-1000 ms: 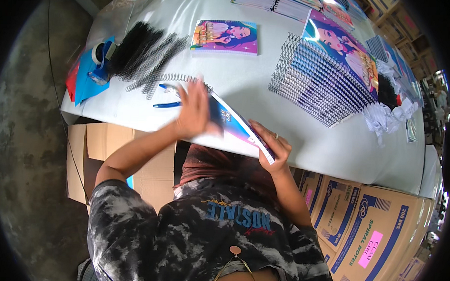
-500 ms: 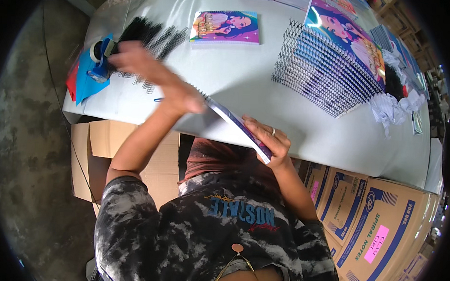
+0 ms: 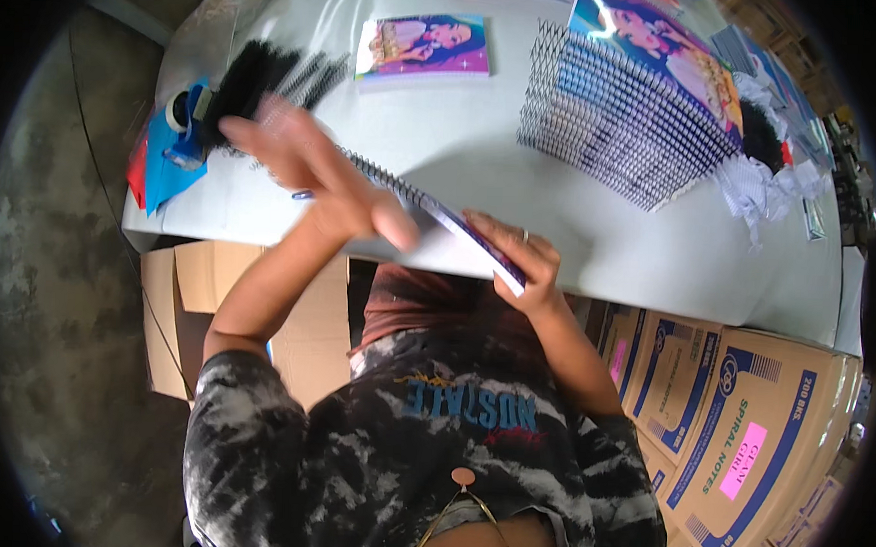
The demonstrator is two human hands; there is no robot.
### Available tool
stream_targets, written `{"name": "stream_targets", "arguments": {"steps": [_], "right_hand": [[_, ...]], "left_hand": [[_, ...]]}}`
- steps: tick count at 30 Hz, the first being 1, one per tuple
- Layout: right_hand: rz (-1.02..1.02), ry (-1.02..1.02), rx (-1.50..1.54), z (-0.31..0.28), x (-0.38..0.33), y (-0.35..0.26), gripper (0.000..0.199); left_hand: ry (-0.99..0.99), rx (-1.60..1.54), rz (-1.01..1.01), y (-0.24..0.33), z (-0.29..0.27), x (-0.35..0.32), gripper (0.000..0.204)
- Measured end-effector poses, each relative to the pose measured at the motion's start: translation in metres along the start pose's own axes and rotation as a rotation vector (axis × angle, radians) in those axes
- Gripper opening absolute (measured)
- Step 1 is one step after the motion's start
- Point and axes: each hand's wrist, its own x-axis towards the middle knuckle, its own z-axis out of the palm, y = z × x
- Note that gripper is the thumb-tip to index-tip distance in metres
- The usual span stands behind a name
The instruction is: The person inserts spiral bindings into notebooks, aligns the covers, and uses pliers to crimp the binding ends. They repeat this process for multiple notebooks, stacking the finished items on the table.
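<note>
My right hand point(image 3: 524, 251) grips a thin notebook point(image 3: 478, 242) by its near right end, thumb and fingers on opposite sides. The notebook is held on edge, slanting up to the left over the table's front edge. A dark spiral coil point(image 3: 395, 184) runs along its upper left edge and sticks out past it. Beside that coil, my left hand point(image 3: 321, 168) is open, fingers stretched out and smeared by motion; the palm lies close to the coil, and whether it touches cannot be told. A small blue item point(image 3: 302, 194) lies under the left wrist.
Loose black coils point(image 3: 261, 84) lie at the left by a blue tape dispenser point(image 3: 184, 134). A notebook with a colourful cover point(image 3: 425, 49) lies far on the white table point(image 3: 462, 139). Coil-edged notebooks point(image 3: 632, 116) spread at right, near crumpled paper point(image 3: 759, 193). Cartons point(image 3: 751, 429) stand below.
My left hand has shifted slightly right and down, fingers still extended. More of the coil along the notebook's edge now shows. My right hand keeps its hold; the whole view has shifted a little.
</note>
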Motion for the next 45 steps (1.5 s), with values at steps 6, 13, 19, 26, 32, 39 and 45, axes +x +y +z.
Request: {"name": "stream_targets", "arguments": {"steps": [6, 13, 19, 26, 32, 39, 45], "right_hand": [[0.165, 0.041, 0.029, -0.003, -0.004, 0.011, 0.032], [0.400, -0.012, 0.307, -0.006, 0.005, 0.001, 0.035], [0.219, 0.022, 0.085, 0.001, 0.009, -0.005, 0.036], [0.088, -0.014, 0.078, 0.009, 0.010, -0.001, 0.044], [0.154, -0.015, 0.095, 0.005, 0.011, 0.005, 0.048], [0.208, 0.013, 0.160, 0.008, 0.012, 0.007, 0.045], [0.119, -0.033, 0.065, 0.017, 0.013, -0.001, 0.043]], "left_hand": [[-0.342, -0.178, 0.018, 0.050, 0.007, -0.092, 0.096], [-0.334, -0.216, -0.062, 0.031, 0.012, 0.012, 0.048], [-0.129, -0.246, -0.139, 0.033, 0.036, -0.023, 0.116], [-0.342, -0.302, 0.023, 0.073, 0.001, -0.056, 0.102], [-0.223, 0.087, 0.252, 0.049, 0.019, -0.074, 0.102], [-0.411, -0.467, 0.131, 0.091, 0.007, -0.073, 0.114], [-0.233, -0.257, -0.095, 0.078, 0.020, -0.042, 0.112]]}}
